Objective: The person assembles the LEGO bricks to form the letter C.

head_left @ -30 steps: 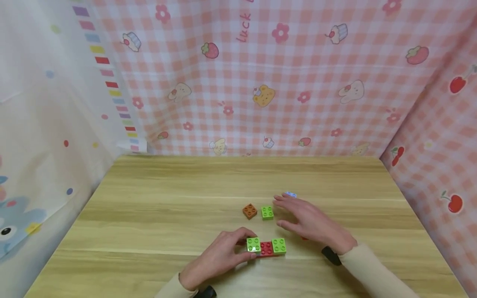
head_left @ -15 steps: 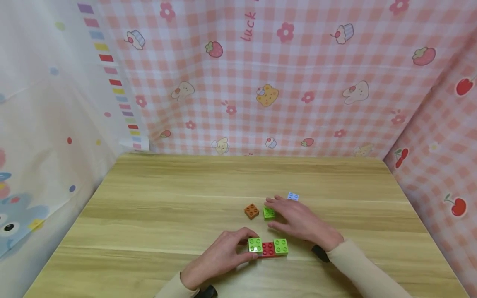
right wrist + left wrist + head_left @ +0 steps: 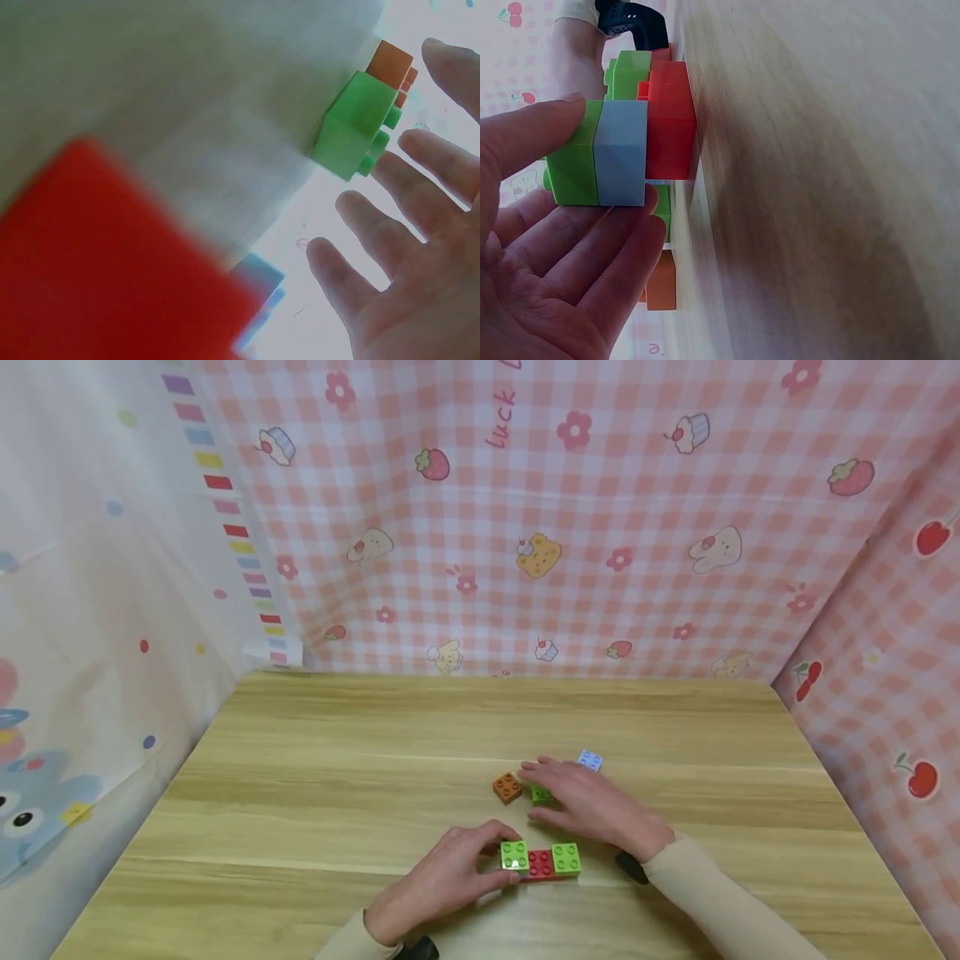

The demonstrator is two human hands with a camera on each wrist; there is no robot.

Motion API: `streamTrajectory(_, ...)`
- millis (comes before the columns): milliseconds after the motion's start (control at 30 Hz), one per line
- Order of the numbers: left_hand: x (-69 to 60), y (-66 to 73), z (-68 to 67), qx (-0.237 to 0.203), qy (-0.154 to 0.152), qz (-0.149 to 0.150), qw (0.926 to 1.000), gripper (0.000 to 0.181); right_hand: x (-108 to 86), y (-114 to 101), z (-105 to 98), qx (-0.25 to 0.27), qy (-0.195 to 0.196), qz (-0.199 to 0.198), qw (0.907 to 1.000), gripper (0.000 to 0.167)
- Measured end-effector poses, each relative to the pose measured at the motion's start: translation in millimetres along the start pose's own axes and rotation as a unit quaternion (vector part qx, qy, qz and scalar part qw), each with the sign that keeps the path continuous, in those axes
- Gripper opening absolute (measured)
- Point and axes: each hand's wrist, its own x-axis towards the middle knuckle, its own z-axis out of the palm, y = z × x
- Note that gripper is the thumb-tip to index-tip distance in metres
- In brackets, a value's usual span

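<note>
My left hand point(image 3: 450, 881) pinches one end of a joined set of toy building bricks between thumb and fingers. At that end a lime green brick point(image 3: 576, 161) sits on a light blue brick point(image 3: 622, 154); beside them, a red brick point(image 3: 671, 124) carries a second green brick point(image 3: 566, 858). My right hand point(image 3: 588, 802) reaches over a loose green brick point(image 3: 356, 124), which it partly hides in the head view. In the right wrist view its fingers are extended and spread near that brick's studs, holding nothing.
An orange-brown brick point(image 3: 507, 788) lies just left of the loose green one. Behind the right hand is a light blue brick point(image 3: 590, 760). A blurred red brick point(image 3: 112, 262) looms close in the right wrist view. Patterned cloths point(image 3: 480, 510) border the wooden table point(image 3: 360, 727).
My right hand has moved left, from beside the loose green brick to over it, uncovering more of the light blue brick. The left hand keeps its hold in about the same place.
</note>
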Motion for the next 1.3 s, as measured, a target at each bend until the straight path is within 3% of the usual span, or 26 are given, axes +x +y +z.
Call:
streamTrajectory(367,-1.4,-1.3,2.6,0.000,0.001,0.007,1.0000,0.035,16.4,-9.4,2.9,-0.007,-0.028,-0.026,0.9993,0.054)
streamTrajectory(600,-0.2,-2.9,3.3,-0.004,-0.005,0.000,1.0000,0.038,24.3,-9.3,6.2,-0.026,-0.005,-0.045,0.9986,0.039)
streamTrajectory(767,-1.4,-2.9,1.2,-0.007,-0.007,0.002,0.9999,0.039,24.7,-11.5,4.7,-0.015,0.008,-0.034,0.9993,0.033)
streamTrajectory(1067,-5.0,-7.2,-0.6,-0.003,0.010,0.015,0.9998,0.040,18.2,-18.0,-2.8,0.013,0.024,-0.016,0.9995,0.037)
streamTrajectory(1300,-8.1,-10.0,-0.5,0.001,0.010,0.010,0.9999,0.039,10.2,-23.5,-10.0,0.038,0.035,-0.005,0.9986,0.040)
